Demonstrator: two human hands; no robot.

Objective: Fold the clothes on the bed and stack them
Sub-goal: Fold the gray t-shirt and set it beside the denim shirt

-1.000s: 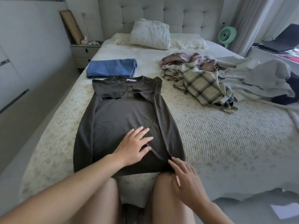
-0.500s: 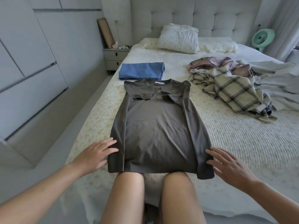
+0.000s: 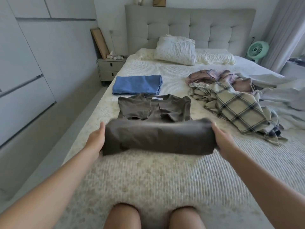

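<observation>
Midway through folding: brown dress hem gripped left-to-right between left hand and right hand, fingers hidden, collar farther.

Left hand and right hand gripping lifted hem of dark grey dress on bed; folded blue garment beyond, plaid pile beside.

Setting: home bedroom. Evidence: a double bed with cream textured cover fills the view; grey tufted headboard at 12 o'clock with two pillows against it. Small two-drawer nightstand at 11 o'clock, a framed board leaning on the wall behind it. Flat-fronted wardrobe doors at 9 o'clock. Mint desk fan and grey curtain at 2 o'clock.
</observation>
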